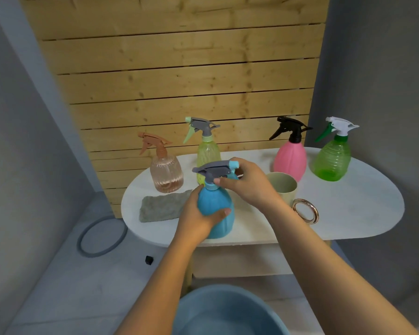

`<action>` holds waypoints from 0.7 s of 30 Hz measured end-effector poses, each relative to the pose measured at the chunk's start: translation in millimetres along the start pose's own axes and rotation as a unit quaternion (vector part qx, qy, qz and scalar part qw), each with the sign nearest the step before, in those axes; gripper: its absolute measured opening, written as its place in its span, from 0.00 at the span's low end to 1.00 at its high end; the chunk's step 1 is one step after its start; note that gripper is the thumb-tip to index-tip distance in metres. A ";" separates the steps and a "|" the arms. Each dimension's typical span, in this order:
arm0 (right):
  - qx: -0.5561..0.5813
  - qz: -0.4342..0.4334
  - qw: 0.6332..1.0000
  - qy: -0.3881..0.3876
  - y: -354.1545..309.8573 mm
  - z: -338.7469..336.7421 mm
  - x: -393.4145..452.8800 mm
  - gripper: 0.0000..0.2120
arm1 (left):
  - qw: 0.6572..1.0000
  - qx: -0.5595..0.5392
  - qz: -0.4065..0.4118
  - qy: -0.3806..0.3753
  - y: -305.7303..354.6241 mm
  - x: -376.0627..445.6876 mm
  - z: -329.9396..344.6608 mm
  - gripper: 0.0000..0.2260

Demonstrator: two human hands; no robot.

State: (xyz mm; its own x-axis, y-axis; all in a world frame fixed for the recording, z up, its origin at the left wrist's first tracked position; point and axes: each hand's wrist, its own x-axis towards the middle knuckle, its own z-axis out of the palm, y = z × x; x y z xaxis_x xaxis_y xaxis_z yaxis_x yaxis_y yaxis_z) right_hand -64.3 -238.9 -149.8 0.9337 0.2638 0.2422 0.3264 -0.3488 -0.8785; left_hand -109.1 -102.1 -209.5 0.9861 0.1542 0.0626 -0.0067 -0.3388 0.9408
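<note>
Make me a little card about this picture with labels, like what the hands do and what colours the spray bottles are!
Left hand: grips the round body of the blue spray bottle
Right hand: holds that bottle's grey sprayer top
Where: upright at the front edge of the white table
Other bottles: peach bottle, yellow-green bottle, pink bottle, green bottle, all upright at the back
Also on table: grey cloth, beige cup, gold ring
Below: blue basin

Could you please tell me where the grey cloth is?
In the head view, the flat grey cloth lies at the left of the white oval table, before the clear peach spray bottle, beside the left hand.
</note>
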 end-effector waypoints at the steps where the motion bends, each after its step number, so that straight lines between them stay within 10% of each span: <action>1: 0.000 -0.007 1.000 -0.005 2.0 -0.7 0.4 0.09 | 1.000 -0.007 -0.006 -0.006 -0.7 -0.5 -1.9 0.28; 10: 0.060 -0.005 0.996 -0.060 7.3 4.2 0.7 0.14 | 0.999 -0.037 -0.010 -0.016 -1.5 -2.6 -5.7 0.32; 21: -0.078 0.007 0.992 0.097 -0.4 28.5 -8.9 0.14 | 1.000 -0.022 0.021 -0.001 -2.1 -2.8 -3.1 0.30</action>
State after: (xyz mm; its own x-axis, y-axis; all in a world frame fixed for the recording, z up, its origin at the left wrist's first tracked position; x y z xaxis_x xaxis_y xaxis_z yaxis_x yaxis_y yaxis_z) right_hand -76.9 -215.5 -163.4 0.9439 0.0849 0.3190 0.3183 -0.4905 -0.8113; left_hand -112.4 -99.0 -210.7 0.9850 0.1394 0.1019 -0.0554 -0.3038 0.9511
